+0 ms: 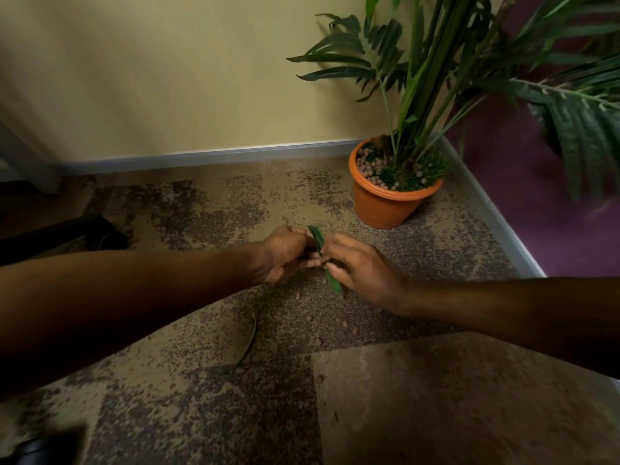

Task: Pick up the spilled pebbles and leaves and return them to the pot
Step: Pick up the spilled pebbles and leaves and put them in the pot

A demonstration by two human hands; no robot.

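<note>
The left hand point(288, 255) pinched the green leaf point(317, 238) with curled fingers. The leaf's long axis ran away from the person, between both hands, and the right hand point(364, 275) curled its fingers round the near end. The pot point(385, 209) stood beyond and to the right, nearer the right hand, while spilled pebbles point(298, 296) lay on the carpet point(201, 414) beneath.

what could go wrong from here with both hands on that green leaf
The left hand and right hand both pinch the green leaf, so pulling against each other could tear it. The spilled pebbles are small and blend into the speckled carpet, so some may get missed. The dry leaf lies apart, nearer the person, and could be overlooked or crushed.
</note>
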